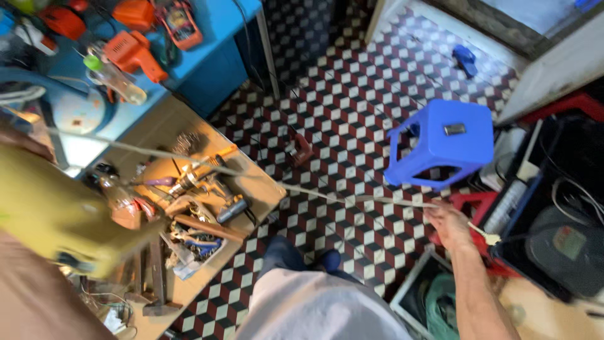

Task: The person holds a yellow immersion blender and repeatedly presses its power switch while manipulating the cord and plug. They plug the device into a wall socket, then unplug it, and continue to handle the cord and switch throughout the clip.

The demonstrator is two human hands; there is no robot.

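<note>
My left hand (24,143) is at the far left, gripping a big yellow-green power tool (60,214) that is blurred and close to the camera. A pale cord (327,196) runs from the tool across the floor space to my right hand (450,226). That hand is closed on the cord's end, with a white plug (487,238) sticking out past the fingers. It sits low on the right, just below a blue plastic stool (443,141).
A wooden workbench (151,135) on the left carries several hand tools and a drill. Behind it a blue table (214,60) holds an orange drill (135,53) and a meter. Black cases and cables (560,189) crowd the right. The floor is chequered tile (352,107).
</note>
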